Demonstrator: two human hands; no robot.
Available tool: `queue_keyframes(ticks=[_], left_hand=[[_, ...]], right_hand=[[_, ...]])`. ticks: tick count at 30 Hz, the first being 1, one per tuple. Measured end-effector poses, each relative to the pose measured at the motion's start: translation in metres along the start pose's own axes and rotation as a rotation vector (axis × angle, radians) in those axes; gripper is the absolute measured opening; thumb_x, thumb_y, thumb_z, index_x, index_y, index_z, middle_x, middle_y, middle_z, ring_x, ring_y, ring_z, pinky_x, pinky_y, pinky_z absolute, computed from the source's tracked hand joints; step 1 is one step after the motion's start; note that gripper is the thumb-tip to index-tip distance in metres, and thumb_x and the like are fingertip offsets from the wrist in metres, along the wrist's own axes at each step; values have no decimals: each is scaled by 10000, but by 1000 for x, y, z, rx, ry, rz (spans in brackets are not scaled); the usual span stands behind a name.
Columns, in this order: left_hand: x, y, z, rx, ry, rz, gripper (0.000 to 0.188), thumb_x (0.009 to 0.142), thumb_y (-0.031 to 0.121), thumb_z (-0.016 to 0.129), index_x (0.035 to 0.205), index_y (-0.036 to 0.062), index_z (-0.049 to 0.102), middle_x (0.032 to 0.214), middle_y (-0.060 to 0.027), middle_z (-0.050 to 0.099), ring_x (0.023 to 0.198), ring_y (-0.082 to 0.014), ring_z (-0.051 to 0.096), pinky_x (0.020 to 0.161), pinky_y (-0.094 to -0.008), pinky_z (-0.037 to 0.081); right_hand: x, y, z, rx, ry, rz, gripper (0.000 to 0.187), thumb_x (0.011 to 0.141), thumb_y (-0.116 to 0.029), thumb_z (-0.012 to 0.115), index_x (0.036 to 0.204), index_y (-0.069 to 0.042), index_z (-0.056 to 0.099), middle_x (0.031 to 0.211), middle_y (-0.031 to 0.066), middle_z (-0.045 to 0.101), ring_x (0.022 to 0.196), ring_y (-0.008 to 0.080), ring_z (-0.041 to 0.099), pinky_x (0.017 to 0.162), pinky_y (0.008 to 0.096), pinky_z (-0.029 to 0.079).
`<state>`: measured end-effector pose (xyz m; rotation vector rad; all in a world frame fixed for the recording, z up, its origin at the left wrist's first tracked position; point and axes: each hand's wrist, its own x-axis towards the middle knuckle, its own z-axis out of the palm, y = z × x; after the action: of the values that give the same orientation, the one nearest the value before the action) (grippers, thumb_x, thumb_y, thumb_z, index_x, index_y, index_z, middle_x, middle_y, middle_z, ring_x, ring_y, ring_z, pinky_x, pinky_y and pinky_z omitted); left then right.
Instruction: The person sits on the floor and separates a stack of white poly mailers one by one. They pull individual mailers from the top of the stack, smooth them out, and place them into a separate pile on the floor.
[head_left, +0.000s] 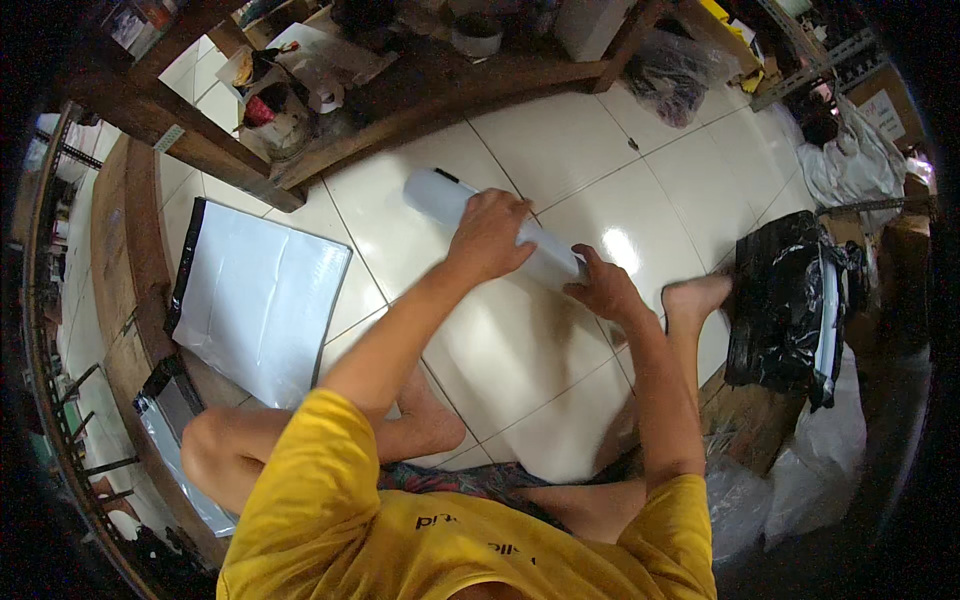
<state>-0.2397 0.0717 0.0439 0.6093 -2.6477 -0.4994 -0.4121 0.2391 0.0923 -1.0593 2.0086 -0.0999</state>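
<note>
A long white plastic mailing bag [435, 197], folded or rolled narrow, lies slantwise just over the tiled floor in front of me. A short black strip shows at its far left end. My left hand [490, 235] is closed over its middle, fingers wrapped round the far side. My right hand [605, 287] grips the near right end between thumb and fingers. Whether anything is inside the bag is hidden. To the left, a flat stack of white mailing bags [265, 300] with a black edge lies beside my bent knee.
A wooden shelf [440, 125] with jars and tape stands along the far side. Black plastic-wrapped packs [780, 305] sit right of my foot, with clear plastic bags [820, 450] nearer. A wooden beam [130, 240] and a metal rack [45, 300] border the left.
</note>
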Motion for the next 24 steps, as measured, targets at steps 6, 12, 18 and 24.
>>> queue_keyframes(ticks=[6,12,18,24], left_hand=[[-77,46,43,-1402,167,-1099,817,830,402,808,1366,-81,425,1307,-202,568,1191,-315,555,998,-437,477],[-98,56,15,-1708,-28,-1155,902,830,362,801,1475,-37,313,1339,-226,536,1232,-331,539,1014,-485,488],[-89,87,-38,-1316,168,-639,1034,738,308,873,1472,-51,240,1375,-221,490,1243,-333,528,1017,-445,477],[-73,87,-96,-837,253,-81,1165,611,319,933,1489,-24,248,1395,-240,481,1276,-351,524,1065,-425,430]], right_hand=[[13,55,114,835,-201,-1,742,1042,-564,368,1554,-30,312,1592,206,343,1472,317,335,1187,419,315],[-59,-8,155,1170,-251,65,884,969,-564,546,1577,-11,219,1545,235,392,1375,315,459,1140,413,376],[-84,-48,136,714,357,-396,1153,748,-356,881,1562,-4,144,1447,236,486,1320,331,516,1103,446,412],[-74,-81,108,702,502,-626,1150,727,-362,894,1542,7,173,1459,216,478,1398,333,429,1157,445,341]])
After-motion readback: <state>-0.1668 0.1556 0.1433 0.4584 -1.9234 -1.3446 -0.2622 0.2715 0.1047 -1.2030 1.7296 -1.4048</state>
